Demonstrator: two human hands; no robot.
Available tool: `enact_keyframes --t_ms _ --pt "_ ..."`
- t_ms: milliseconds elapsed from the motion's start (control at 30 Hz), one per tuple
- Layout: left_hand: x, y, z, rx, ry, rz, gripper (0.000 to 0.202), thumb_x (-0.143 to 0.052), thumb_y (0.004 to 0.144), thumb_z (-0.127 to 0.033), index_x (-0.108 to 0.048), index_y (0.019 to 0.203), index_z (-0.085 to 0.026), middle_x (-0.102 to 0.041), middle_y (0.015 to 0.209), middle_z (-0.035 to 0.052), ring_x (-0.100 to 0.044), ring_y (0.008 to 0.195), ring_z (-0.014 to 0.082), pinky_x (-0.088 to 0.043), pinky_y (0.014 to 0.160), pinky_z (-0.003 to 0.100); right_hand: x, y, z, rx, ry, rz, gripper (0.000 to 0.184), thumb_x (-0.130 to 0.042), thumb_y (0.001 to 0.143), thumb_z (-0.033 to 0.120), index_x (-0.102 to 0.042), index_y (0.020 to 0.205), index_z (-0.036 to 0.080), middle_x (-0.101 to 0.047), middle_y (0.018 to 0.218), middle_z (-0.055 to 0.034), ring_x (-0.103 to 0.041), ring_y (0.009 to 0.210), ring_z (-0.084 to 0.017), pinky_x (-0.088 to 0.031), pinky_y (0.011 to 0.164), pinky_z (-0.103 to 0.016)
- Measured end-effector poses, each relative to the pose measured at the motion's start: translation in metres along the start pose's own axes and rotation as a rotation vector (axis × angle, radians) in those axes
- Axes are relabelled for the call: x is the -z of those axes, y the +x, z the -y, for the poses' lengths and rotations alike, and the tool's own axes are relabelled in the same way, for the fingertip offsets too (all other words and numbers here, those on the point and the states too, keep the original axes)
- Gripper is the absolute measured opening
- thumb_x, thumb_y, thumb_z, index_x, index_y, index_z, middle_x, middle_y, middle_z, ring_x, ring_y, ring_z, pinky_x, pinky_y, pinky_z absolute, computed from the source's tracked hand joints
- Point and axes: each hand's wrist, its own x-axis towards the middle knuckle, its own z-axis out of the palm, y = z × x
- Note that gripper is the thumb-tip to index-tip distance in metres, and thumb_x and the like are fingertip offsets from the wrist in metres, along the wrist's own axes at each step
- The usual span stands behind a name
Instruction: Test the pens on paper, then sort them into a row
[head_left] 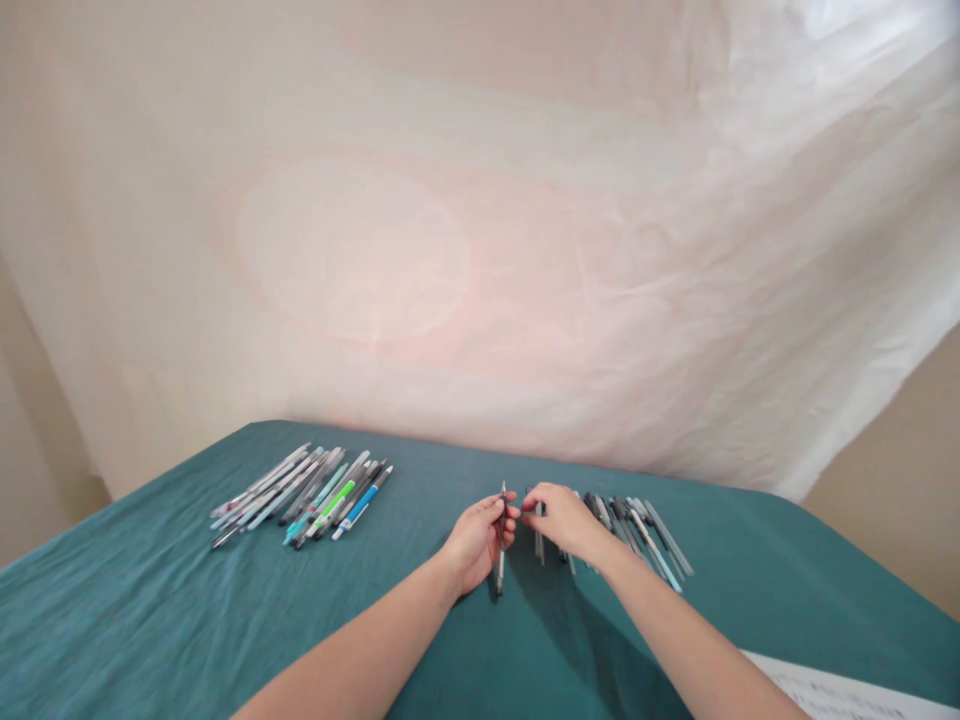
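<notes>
My left hand (478,545) is closed round a slim pen (501,560) with a clear lower barrel and a dark upper part. The pen stands nearly upright in my view, its pointed end away from me. Just to the right, my right hand (562,517) is closed, thumb and fingers drawn together; whatever is between them is too small to name. Beneath and beside it lie several grey and dark pens (540,548), partly hidden by the fingers. More pens (637,530) lie in a row to the right, partly behind my right wrist.
On the left of the green-covered table (187,640) lies a group of pens (300,490), among them a bright green one (335,505) and a blue one (364,503). A printed white sheet (847,690) is at the lower right. Pale cloth (450,250) hangs behind the table.
</notes>
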Motion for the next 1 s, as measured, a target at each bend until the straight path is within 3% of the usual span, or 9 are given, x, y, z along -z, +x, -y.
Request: enact_keyframes --t_ms 200,500,633,767,1000 --pt "0.000 0.000 0.000 -0.028 -0.020 0.032 0.016 -0.043 0.083 -0.014 -0.051 0.097 -0.011 -0.055 0.070 0.0030 -0.051 0.053 0.0065 -0.043 0.050 0.017 -0.006 -0.028 0.015 0.083 -0.074 0.093 0.009 -0.058 0.068 0.019 -0.064 0.076 0.019 -0.061 0.081 -0.0023 -0.055 0.080 -0.016 -0.036 0.072 -0.023" --pt "0.002 -0.001 0.000 -0.032 -0.012 0.044 0.016 -0.045 0.083 -0.014 -0.052 0.097 -0.011 -0.057 0.070 0.0027 -0.052 0.052 0.0063 -0.044 0.051 0.017 0.000 -0.037 0.016 0.052 -0.078 0.116 0.011 -0.055 0.069 0.016 -0.062 0.076 0.018 -0.059 0.082 -0.0033 -0.055 0.082 -0.016 -0.036 0.074 -0.023" --pt "0.000 -0.002 -0.001 -0.024 -0.020 0.020 0.015 -0.047 0.082 -0.015 -0.051 0.096 -0.012 -0.061 0.076 0.0059 -0.059 0.062 0.0099 -0.047 0.060 0.021 0.002 -0.039 0.020 0.043 -0.054 0.079 0.010 -0.052 0.073 0.018 -0.061 0.072 0.018 -0.060 0.079 -0.0039 -0.055 0.078 -0.016 -0.036 0.070 -0.024" --pt "0.001 -0.002 -0.001 -0.061 -0.028 0.013 0.014 -0.048 0.082 -0.018 -0.050 0.095 -0.013 -0.063 0.085 0.0094 -0.062 0.073 0.0143 -0.048 0.072 0.027 0.003 -0.039 0.028 -0.004 0.098 0.024 0.021 -0.042 0.081 0.024 -0.058 0.069 0.017 -0.061 0.068 -0.0026 -0.055 0.064 -0.013 -0.035 0.060 -0.023" --pt "0.003 -0.001 0.000 -0.163 -0.014 0.076 0.018 -0.054 0.080 -0.023 -0.050 0.096 -0.015 -0.062 0.099 0.0122 -0.060 0.091 0.0186 -0.045 0.079 0.030 -0.006 -0.040 0.039 -0.092 0.465 0.148 0.035 -0.033 0.086 0.037 -0.056 0.070 0.016 -0.063 0.060 -0.0023 -0.050 0.048 -0.010 -0.034 0.048 -0.020"
